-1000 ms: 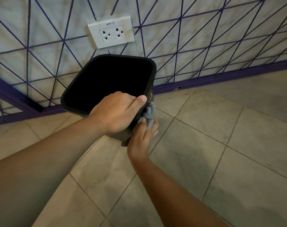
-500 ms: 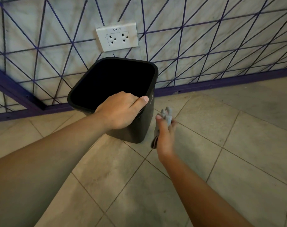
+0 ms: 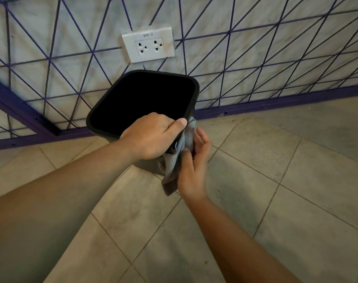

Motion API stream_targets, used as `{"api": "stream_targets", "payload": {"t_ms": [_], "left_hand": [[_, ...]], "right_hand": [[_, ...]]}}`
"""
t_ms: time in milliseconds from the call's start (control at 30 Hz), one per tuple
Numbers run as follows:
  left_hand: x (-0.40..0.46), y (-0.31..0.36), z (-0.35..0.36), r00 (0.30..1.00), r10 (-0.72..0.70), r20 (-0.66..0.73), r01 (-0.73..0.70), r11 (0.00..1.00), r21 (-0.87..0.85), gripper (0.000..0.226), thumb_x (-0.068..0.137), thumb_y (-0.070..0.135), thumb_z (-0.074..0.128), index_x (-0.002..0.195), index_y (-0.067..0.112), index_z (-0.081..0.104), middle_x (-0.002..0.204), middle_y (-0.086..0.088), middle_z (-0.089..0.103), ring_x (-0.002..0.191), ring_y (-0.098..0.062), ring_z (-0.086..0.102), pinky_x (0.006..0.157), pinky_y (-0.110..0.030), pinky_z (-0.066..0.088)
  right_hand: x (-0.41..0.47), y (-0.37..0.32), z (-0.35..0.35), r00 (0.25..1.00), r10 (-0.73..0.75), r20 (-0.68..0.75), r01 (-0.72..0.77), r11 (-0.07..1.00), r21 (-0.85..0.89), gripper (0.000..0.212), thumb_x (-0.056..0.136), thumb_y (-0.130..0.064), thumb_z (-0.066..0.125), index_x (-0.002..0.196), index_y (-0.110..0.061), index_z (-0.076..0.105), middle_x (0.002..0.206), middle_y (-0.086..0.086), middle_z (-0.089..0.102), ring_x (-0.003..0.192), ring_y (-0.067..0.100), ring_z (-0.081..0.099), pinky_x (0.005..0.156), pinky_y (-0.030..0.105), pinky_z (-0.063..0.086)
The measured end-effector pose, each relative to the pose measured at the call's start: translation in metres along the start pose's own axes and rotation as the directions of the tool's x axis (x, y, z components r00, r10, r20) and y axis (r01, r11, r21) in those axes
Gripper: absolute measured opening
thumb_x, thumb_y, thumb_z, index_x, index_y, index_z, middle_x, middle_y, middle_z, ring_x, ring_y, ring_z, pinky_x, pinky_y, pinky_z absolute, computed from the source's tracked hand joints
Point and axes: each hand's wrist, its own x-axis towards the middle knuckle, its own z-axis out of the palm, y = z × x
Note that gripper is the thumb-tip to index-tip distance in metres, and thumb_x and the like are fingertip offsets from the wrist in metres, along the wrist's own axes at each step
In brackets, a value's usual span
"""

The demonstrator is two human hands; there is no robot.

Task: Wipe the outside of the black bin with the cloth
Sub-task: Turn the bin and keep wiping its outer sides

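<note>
My left hand [image 3: 151, 137] is clamped over the near rim of the black bin [image 3: 142, 103]; the thumb lies along the rim's near right corner, and the other fingers curl over the edge into the dark inside, where I cannot see their tips; the grip is closed on the rim. My right hand [image 3: 193, 166] sits just beside it, at the bin's right outer wall; its fingers are loosely spread and slightly blurred, the upper ones lifted clear, the lower ones and thumb pressing the grey cloth [image 3: 178, 154] against the side of the bin; so that hand is half open, with the cloth pinned under it rather than balled in a fist. The cloth runs from just under the rim corner down the wall, bunched in the middle, and its lower end hangs loose beside my wrist, above the floor. The bin stands on the beige tiled floor [image 3: 276, 201], tipped a little toward me, its far rim near the wall; behind it runs a purple baseboard [image 3: 255, 104]; above that the pale marbled wall [image 3: 255, 21] is crossed by purple diagonal lines; a white double socket [image 3: 148, 45] marked 8PP-2 sits just above the bin. Both forearms are bare.
</note>
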Motion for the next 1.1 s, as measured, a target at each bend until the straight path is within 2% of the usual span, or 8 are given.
{"api": "stream_targets", "payload": {"t_ms": [100, 267, 400, 600, 733, 833, 933, 1100], "left_hand": [[0.000, 0.000, 0.001, 1.000, 0.019, 0.000, -0.019, 1.000, 0.002, 0.060, 0.103, 0.045, 0.036, 0.050, 0.019, 0.041, 0.047, 0.000, 0.043, 0.046, -0.017, 0.044, 0.051, -0.033, 0.032], [-0.001, 0.000, 0.001, 1.000, 0.022, 0.010, -0.022, 1.000, 0.001, 0.059, 0.104, 0.044, 0.034, 0.053, 0.016, 0.044, 0.051, -0.003, 0.042, 0.047, -0.018, 0.043, 0.053, -0.035, 0.034], [-0.003, 0.002, 0.001, 1.000, 0.021, 0.011, -0.022, 0.999, 0.024, 0.057, 0.105, 0.042, 0.033, 0.055, 0.017, 0.044, 0.052, -0.003, 0.040, 0.047, -0.016, 0.042, 0.052, -0.032, 0.032], [-0.006, 0.005, 0.004, 1.000, -0.023, -0.003, 0.023, 1.000, -0.003, 0.057, 0.104, 0.046, 0.030, 0.073, 0.011, 0.062, 0.077, -0.018, 0.064, 0.072, -0.024, 0.064, 0.075, -0.046, 0.053], [-0.006, 0.003, 0.003, 1.000, -0.005, -0.001, 0.005, 1.000, -0.017, 0.058, 0.104, 0.046, 0.032, 0.066, 0.010, 0.056, 0.069, -0.019, 0.059, 0.064, -0.028, 0.060, 0.071, -0.051, 0.050], [-0.005, 0.001, 0.000, 1.000, 0.000, 0.010, 0.001, 0.999, -0.039, 0.059, 0.103, 0.048, 0.035, 0.059, 0.013, 0.051, 0.058, -0.011, 0.053, 0.057, -0.027, 0.056, 0.064, -0.049, 0.047], [-0.003, 0.000, -0.001, 1.000, -0.020, 0.022, 0.021, 0.999, -0.039, 0.060, 0.102, 0.049, 0.036, 0.056, 0.014, 0.051, 0.053, -0.005, 0.049, 0.052, -0.022, 0.053, 0.058, -0.044, 0.043], [-0.001, 0.000, 0.000, 1.000, -0.010, 0.025, 0.012, 0.999, -0.046, 0.060, 0.102, 0.048, 0.037, 0.056, 0.013, 0.052, 0.053, -0.005, 0.051, 0.052, -0.021, 0.053, 0.057, -0.040, 0.042]], "right_hand": [[0.010, -0.008, -0.006, 0.990, 0.141, -0.024, -0.140, 0.990, 0.026, 0.046, 0.104, 0.000, 0.054, 0.145, -0.018, 0.041, 0.132, -0.010, 0.058, 0.116, -0.007, 0.061, 0.101, 0.013, 0.051], [0.030, -0.016, -0.049, 0.861, 0.477, 0.176, -0.467, 0.879, -0.098, 0.039, 0.097, -0.011, 0.068, 0.135, -0.015, 0.063, 0.124, 0.006, 0.072, 0.116, 0.026, 0.069, 0.101, 0.039, 0.058], [0.043, -0.035, -0.066, 0.880, 0.452, 0.143, -0.355, 0.829, -0.432, 0.014, 0.093, -0.022, 0.075, 0.106, -0.026, 0.072, 0.113, 0.006, 0.076, 0.110, 0.027, 0.070, 0.103, 0.048, 0.056], [0.050, -0.052, -0.067, 0.954, 0.297, 0.042, -0.183, 0.686, -0.704, 0.021, 0.098, -0.036, 0.069, 0.100, -0.016, 0.063, 0.092, 0.004, 0.066, 0.089, 0.022, 0.065, 0.068, 0.031, 0.047], [0.034, -0.054, -0.044, 0.970, 0.237, -0.054, -0.222, 0.775, -0.592, 0.021, 0.101, -0.037, 0.063, 0.091, -0.019, 0.060, 0.080, -0.002, 0.060, 0.072, 0.012, 0.059, 0.057, 0.025, 0.041], [0.024, -0.056, -0.021, 0.928, 0.364, -0.077, -0.372, 0.907, -0.199, 0.027, 0.102, -0.036, 0.063, 0.078, -0.025, 0.058, 0.075, -0.005, 0.060, 0.071, 0.010, 0.057, 0.064, 0.027, 0.046], [0.017, -0.056, -0.003, 0.864, 0.502, -0.039, -0.491, 0.858, 0.154, 0.023, 0.102, -0.036, 0.063, 0.080, -0.030, 0.059, 0.084, -0.006, 0.064, 0.080, 0.007, 0.059, 0.074, 0.026, 0.049], [0.004, -0.037, 0.009, 0.902, 0.427, -0.059, -0.404, 0.885, 0.231, 0.024, 0.105, -0.042, 0.056, 0.083, -0.037, 0.065, 0.085, -0.018, 0.067, 0.084, -0.002, 0.063, 0.076, 0.020, 0.051]]}}
